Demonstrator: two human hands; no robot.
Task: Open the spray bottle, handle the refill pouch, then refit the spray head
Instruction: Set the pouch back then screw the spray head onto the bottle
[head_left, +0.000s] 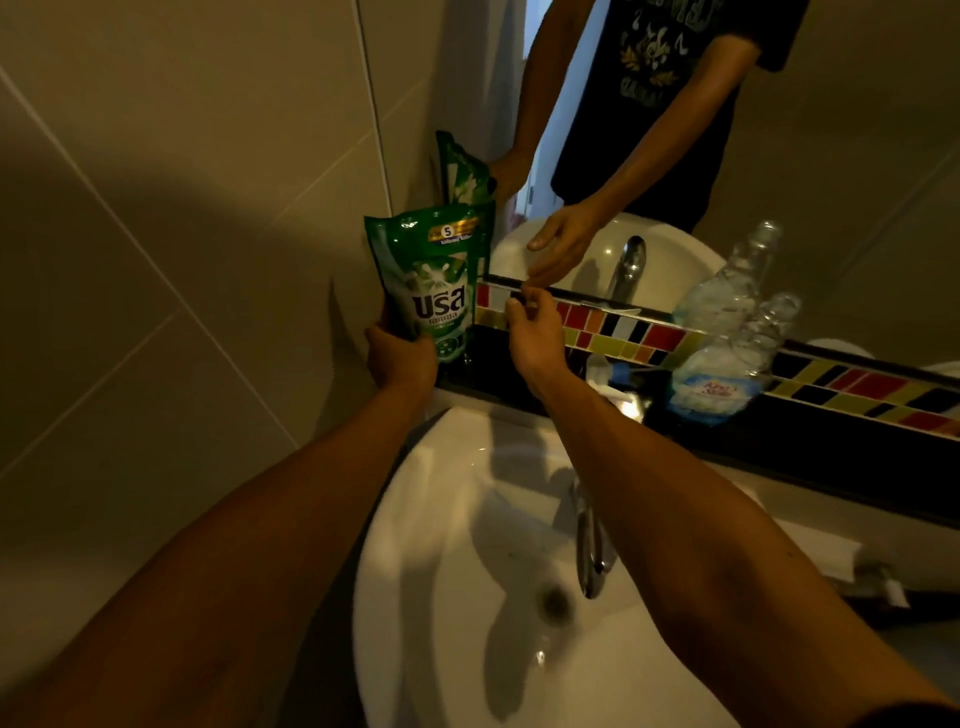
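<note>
1. The left hand (400, 358) grips the lower part of the green refill pouch (431, 275), fingers wrapped around its base; most of them are hidden behind the pouch.
2. The pouch stands upright at the left end of the dark ledge (779, 441), close to the tiled wall (156, 208) and just in front of the mirror (831, 156). Its bottom edge is covered by the hand, so whether it rests on the ledge cannot be told.
3. The right hand (535, 338) hovers just beside the pouch, to its right, holding nothing. Its fingers are loosely curled and slightly apart, tips near the mirror's lower edge.
4. The clear spray bottle (727, 364) stands on the ledge well to the right, against the strip of coloured tiles (857, 384). Its top blends into its own reflection, so the state of its neck is hard to make out.
5. Below the arms lies the white basin (467, 571); the right forearm crosses over the chrome tap (589, 545) and hides part of it.
6. The light is dim, and small items on the ledge behind the right wrist are too blurred to identify.
</note>
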